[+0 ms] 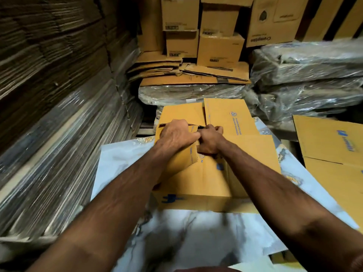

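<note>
**Item: carton (206,179), one, in work.** It lies on the marbled sheet (196,232) straight in front of the person, printed side up, its mouth turned away from them. It probably sits there to keep the flaps within reach of both arms.

**Left hand (176,134), one.** The fingers are curled over the edge of the left flap and grip it, apparently to fold it inward.

**Right hand (211,141), one.** The fingers are bent tight round a short flap edge and touch the left hand at the centre. The two flaps appear to be held together for tucking.

**Far flap (225,114), one.** It is open and lies away from the hands, not yet folded in.

**Surroundings.**
- One flattened carton (330,142) lies at the right, apart from the work.
- Four small made-up boxes (218,50) are stacked two by two at the back.
- One larger printed box (271,18) stands beside them.
- Plastic-wrapped bundles (306,71) are piled at the right. At least two can be made out, but the exact count cannot be told.
- A wall of flat board (49,95) stands along the left.
</note>
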The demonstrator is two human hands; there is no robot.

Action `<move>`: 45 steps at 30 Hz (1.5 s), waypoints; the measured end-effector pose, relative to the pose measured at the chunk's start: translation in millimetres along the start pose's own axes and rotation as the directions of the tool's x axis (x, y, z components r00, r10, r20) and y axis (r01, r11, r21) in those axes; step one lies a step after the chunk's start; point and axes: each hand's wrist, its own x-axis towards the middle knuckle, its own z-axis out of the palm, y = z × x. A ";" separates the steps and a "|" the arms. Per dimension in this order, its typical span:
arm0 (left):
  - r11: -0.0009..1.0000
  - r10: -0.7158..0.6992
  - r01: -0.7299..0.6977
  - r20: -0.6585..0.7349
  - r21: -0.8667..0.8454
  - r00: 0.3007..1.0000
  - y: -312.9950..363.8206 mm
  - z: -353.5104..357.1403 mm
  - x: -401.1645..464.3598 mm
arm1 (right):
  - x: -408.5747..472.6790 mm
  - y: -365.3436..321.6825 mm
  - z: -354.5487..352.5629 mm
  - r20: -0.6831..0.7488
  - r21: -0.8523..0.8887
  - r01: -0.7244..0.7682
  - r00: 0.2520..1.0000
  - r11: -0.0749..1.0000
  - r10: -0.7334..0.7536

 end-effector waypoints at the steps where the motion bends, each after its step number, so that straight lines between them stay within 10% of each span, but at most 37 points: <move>1: 1.000 0.000 0.000 -0.016 -0.012 1.000 1.1 -0.6 1.9 | -11.1 -4.7 -4.9 -0.095 0.023 -0.001 0.995 1.000 0.003; 26: 0.997 -0.031 0.034 0.042 -0.066 0.999 -9.5 -22.9 17.0 | -148.4 -57.0 18.2 -0.731 -0.072 0.105 0.671 0.992 -0.124; 34: 0.966 -0.072 0.078 0.031 -0.246 0.997 -23.5 -27.1 -3.3 | -195.0 -76.3 40.5 -0.740 -0.106 0.091 0.658 0.990 -0.140; 39: 0.938 0.042 0.102 0.402 -0.330 0.915 -42.6 13.1 -29.9 | -230.3 -70.5 55.0 -0.664 -0.097 0.058 0.740 0.994 -0.108; 45: 0.926 0.297 -0.111 0.515 -0.360 0.804 -55.9 15.5 -98.5 | -255.5 -75.1 65.7 -0.597 -0.128 0.058 0.793 0.990 -0.124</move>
